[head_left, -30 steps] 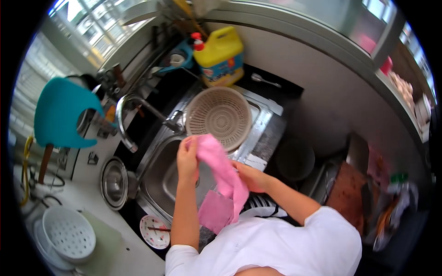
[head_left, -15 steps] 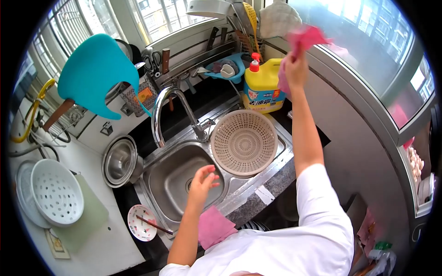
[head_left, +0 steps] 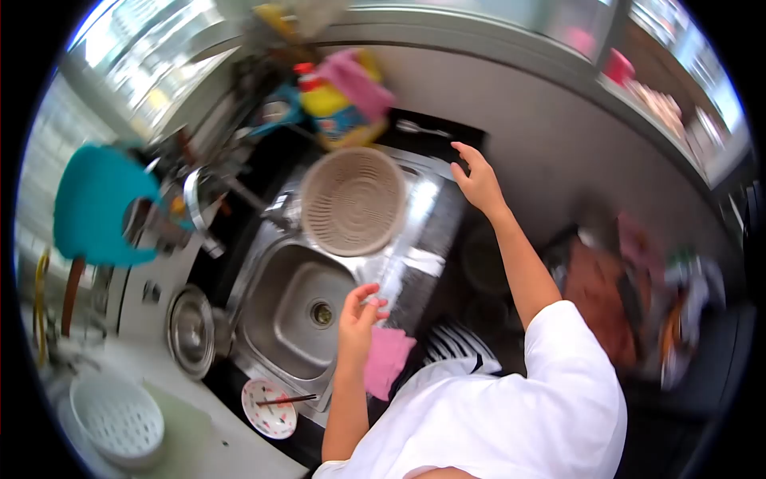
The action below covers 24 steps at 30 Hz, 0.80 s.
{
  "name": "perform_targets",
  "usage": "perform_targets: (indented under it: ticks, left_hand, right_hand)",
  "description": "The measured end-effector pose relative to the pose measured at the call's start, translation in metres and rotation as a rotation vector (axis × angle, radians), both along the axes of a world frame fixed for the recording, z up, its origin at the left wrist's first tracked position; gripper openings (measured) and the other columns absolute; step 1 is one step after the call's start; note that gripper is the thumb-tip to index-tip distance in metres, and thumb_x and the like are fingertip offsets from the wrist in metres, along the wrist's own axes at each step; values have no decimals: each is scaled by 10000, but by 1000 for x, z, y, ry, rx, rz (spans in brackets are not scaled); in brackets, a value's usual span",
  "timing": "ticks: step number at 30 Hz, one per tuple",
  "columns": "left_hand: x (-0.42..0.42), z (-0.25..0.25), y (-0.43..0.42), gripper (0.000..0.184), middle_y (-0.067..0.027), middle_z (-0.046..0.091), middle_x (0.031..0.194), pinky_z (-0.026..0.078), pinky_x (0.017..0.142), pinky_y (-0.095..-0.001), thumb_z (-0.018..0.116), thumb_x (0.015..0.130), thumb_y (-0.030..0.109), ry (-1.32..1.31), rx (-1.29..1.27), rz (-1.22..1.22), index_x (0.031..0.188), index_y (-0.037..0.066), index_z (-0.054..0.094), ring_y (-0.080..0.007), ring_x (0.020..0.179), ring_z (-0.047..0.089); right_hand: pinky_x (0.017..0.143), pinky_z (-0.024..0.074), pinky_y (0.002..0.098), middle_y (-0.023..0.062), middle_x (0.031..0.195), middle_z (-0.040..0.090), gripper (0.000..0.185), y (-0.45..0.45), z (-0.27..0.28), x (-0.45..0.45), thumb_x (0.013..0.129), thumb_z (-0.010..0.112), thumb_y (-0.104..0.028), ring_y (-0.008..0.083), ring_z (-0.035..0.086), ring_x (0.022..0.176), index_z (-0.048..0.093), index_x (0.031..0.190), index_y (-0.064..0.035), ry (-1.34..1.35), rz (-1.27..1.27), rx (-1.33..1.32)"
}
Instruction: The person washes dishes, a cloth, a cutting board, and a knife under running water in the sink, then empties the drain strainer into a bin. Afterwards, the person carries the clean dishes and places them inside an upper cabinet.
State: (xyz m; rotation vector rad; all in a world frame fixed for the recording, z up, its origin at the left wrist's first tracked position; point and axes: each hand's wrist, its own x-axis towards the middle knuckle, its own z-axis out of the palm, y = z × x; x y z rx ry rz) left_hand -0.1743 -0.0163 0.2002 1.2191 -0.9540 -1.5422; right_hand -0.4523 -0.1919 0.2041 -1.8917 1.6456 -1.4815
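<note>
My right hand (head_left: 479,180) holds nothing, its fingers parted, over the dark counter edge right of the sink. A pink cloth (head_left: 357,84) hangs over the top of a yellow detergent jug (head_left: 331,112) with a red cap, at the back corner. My left hand (head_left: 359,319) hovers with loosely bent fingers by the near right side of the steel sink (head_left: 275,319), nothing visible in it. Just below that hand, a second pink cloth (head_left: 387,363) lies over the counter's front edge. A beige plastic basket (head_left: 353,199) rests on the drainboard beyond the basin.
A chrome faucet (head_left: 199,209) reaches in at the left, near a blue-green cutting board (head_left: 100,207). Steel bowls (head_left: 190,331), a patterned bowl with chopsticks (head_left: 267,423) and a white colander (head_left: 120,419) stand left of the sink. A window runs along the back.
My right hand has let go of the pink cloth, which now drapes over the jug, and has come down and nearer. The view has turned right. My left hand stays near the basin.
</note>
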Motion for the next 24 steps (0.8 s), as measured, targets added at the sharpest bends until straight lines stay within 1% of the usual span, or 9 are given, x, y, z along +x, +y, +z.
perform_targets:
  ticks: [5,9,11,13,15,18,21,23,24]
  left_hand:
    - [-55,-11,39,258,-66,512,1095,472,733,-269,494,860,98,77,81,-292,1113,45,488,-139,885,548]
    - [-119,-37,69,250,-59,519,1075,476,740,-272,499,864,117,55,179,-586,1105,52,498,-133,885,551]
    - [-150,-46,81,261,-67,519,1070,476,749,-280,501,865,131,49,190,-685,1112,47,493,-139,889,551]
    - [-183,-54,90,283,-74,512,1075,475,757,-285,509,864,146,12,226,-836,1127,45,483,-146,888,550]
    - [-217,-66,94,332,-80,503,1085,470,780,-298,514,863,173,-37,215,-890,1164,44,456,-155,927,532]
    - [-273,-104,88,446,-53,507,1067,430,779,-294,529,848,269,-331,175,-816,1225,64,409,-134,973,481]
    - [-324,-146,80,442,-50,538,991,401,696,-257,485,860,360,-490,96,-713,1178,55,444,-112,844,486]
    - [-349,-120,88,545,-157,538,1076,389,844,-290,483,856,404,-347,318,-680,1173,-37,438,-221,987,512]
    - [-356,-140,88,540,-162,544,1058,402,819,-307,446,866,428,-432,221,-631,1138,-38,453,-227,976,520]
  right_hand:
    - [781,457,340,116,1011,595,353,202,-31,-127,779,535,-155,260,582,906,513,1126,-89,-15,-470,240]
    - [768,450,401,156,965,584,370,351,-63,-223,765,517,-162,337,552,900,497,1127,-86,251,-882,386]
    - [847,405,428,141,1078,543,440,404,-65,-250,770,504,-178,323,504,1003,446,1197,-92,412,-1090,663]
    - [855,390,452,134,1119,514,466,439,-72,-273,751,507,-157,311,475,1045,431,1206,-88,512,-1182,803]
    - [855,374,468,116,1104,509,436,461,-94,-302,737,511,-144,298,457,1061,452,1166,-92,564,-1159,822]
    - [821,369,464,104,1024,528,339,475,-103,-327,705,533,-132,278,472,1020,496,1039,-89,649,-1043,922]
    - [791,408,448,111,960,548,344,476,-86,-343,638,601,-178,299,500,950,508,945,-53,675,-868,961]
    - [766,429,432,124,922,562,322,482,-84,-353,631,609,-204,304,512,934,514,894,-46,604,-811,989]
    - [754,438,421,126,907,568,317,485,-82,-354,629,609,-205,306,521,920,515,883,-41,550,-794,978]
